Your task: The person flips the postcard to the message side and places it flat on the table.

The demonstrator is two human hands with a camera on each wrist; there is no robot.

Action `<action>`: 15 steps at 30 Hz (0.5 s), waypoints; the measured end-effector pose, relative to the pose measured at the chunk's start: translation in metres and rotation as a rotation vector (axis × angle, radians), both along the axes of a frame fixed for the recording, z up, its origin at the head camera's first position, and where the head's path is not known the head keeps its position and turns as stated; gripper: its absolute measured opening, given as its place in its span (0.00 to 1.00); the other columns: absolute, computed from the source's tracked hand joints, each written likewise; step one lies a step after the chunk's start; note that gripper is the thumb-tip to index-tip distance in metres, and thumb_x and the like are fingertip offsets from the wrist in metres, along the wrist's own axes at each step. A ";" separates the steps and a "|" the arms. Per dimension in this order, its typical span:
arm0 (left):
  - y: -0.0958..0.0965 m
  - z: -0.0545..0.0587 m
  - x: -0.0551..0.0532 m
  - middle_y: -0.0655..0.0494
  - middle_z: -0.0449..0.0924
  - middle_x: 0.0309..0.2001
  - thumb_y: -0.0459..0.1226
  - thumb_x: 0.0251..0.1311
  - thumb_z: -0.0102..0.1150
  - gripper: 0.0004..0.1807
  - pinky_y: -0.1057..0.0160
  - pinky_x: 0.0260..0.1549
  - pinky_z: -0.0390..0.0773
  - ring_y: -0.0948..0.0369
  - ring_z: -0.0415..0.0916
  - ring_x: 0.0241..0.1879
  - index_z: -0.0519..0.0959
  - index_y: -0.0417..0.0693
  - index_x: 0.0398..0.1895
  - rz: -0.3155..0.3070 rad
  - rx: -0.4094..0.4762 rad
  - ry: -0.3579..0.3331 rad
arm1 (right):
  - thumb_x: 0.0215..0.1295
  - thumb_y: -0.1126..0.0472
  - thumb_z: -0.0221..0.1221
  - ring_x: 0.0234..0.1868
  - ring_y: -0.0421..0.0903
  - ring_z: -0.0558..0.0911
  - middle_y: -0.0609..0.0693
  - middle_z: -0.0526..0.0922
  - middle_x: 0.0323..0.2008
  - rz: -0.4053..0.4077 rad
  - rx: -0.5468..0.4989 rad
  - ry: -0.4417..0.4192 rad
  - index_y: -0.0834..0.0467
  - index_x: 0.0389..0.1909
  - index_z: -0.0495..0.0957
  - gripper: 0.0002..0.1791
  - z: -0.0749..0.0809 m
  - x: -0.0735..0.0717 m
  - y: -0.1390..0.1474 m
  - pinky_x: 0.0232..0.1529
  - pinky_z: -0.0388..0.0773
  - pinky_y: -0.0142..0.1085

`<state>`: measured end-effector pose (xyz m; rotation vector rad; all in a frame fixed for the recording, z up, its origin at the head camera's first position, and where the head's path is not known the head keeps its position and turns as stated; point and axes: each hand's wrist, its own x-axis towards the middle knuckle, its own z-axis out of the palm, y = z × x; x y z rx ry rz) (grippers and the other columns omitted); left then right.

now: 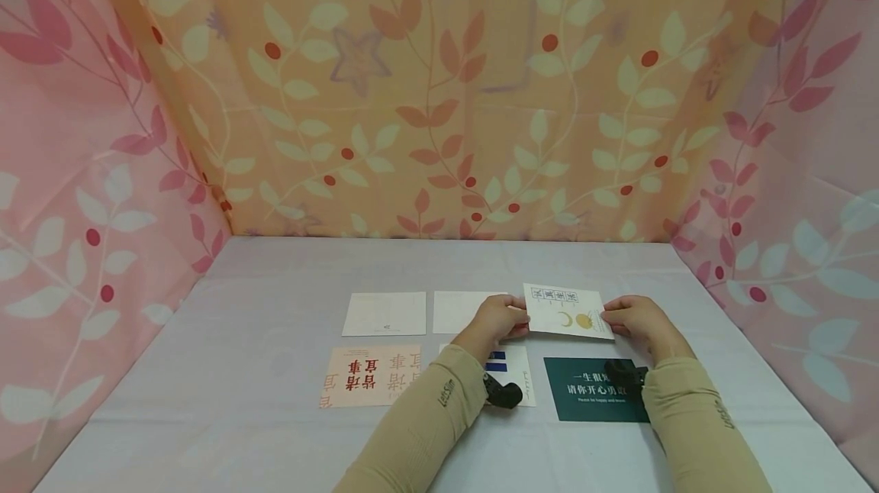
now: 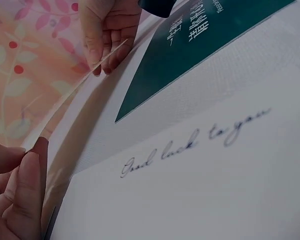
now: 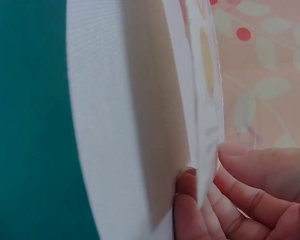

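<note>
A cream card [image 1: 559, 314] with a yellow round shape, a crescent and boxed characters is held tilted just above the table. My left hand [image 1: 497, 321] pinches its left edge, and my right hand [image 1: 639, 323] pinches its right edge. In the right wrist view the card [image 3: 207, 110] appears nearly edge-on between thumb and fingers. Below it lies a dark green card [image 1: 594, 394] with white writing, partly covered by the right wrist's camera. Beneath the left wrist is a white card [image 1: 518, 378] with blue blocks; its handwriting reads "Good luck to you" in the left wrist view.
A plain white card [image 1: 384, 314] lies at the back left, beside another white card [image 1: 456, 311] partly behind the left hand. In front is a pink card [image 1: 371, 375] with red characters. Patterned cloth walls [image 1: 426, 96] enclose the white-covered table [image 1: 261, 340] at the back and sides.
</note>
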<state>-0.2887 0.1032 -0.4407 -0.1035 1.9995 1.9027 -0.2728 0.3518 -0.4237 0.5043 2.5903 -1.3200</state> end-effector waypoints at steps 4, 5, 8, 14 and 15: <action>0.000 0.001 0.000 0.53 0.78 0.29 0.29 0.53 0.60 0.06 0.70 0.25 0.78 0.63 0.76 0.24 0.80 0.46 0.35 -0.006 0.007 0.003 | 0.60 0.59 0.58 0.37 0.45 0.77 0.61 0.76 0.46 0.010 0.021 -0.004 0.68 0.52 0.71 0.22 0.002 0.000 0.000 0.31 0.73 0.28; 0.000 0.001 0.000 0.52 0.78 0.29 0.29 0.53 0.60 0.06 0.70 0.25 0.78 0.63 0.76 0.24 0.80 0.45 0.34 -0.007 0.009 0.004 | 0.61 0.59 0.58 0.37 0.45 0.77 0.61 0.76 0.46 0.012 0.031 -0.007 0.67 0.52 0.71 0.21 0.002 -0.001 -0.001 0.31 0.73 0.28; 0.001 0.002 -0.002 0.52 0.78 0.28 0.29 0.53 0.59 0.05 0.70 0.25 0.79 0.63 0.76 0.24 0.80 0.45 0.34 -0.004 0.009 0.010 | 0.62 0.60 0.56 0.35 0.44 0.77 0.61 0.76 0.45 0.023 0.042 0.013 0.68 0.51 0.71 0.20 0.003 0.000 -0.002 0.29 0.73 0.28; 0.002 0.000 -0.005 0.53 0.78 0.27 0.31 0.55 0.58 0.02 0.69 0.24 0.78 0.63 0.75 0.23 0.80 0.46 0.31 0.017 -0.020 0.012 | 0.62 0.61 0.56 0.31 0.43 0.77 0.60 0.77 0.41 0.022 0.013 0.049 0.68 0.51 0.70 0.19 0.002 0.000 -0.003 0.31 0.77 0.31; 0.002 0.000 -0.006 0.53 0.78 0.27 0.32 0.56 0.58 0.02 0.69 0.24 0.78 0.63 0.75 0.23 0.79 0.46 0.31 0.019 -0.025 0.011 | 0.62 0.61 0.56 0.31 0.43 0.76 0.59 0.77 0.40 0.021 0.007 0.051 0.68 0.51 0.70 0.19 0.002 0.000 -0.003 0.31 0.78 0.31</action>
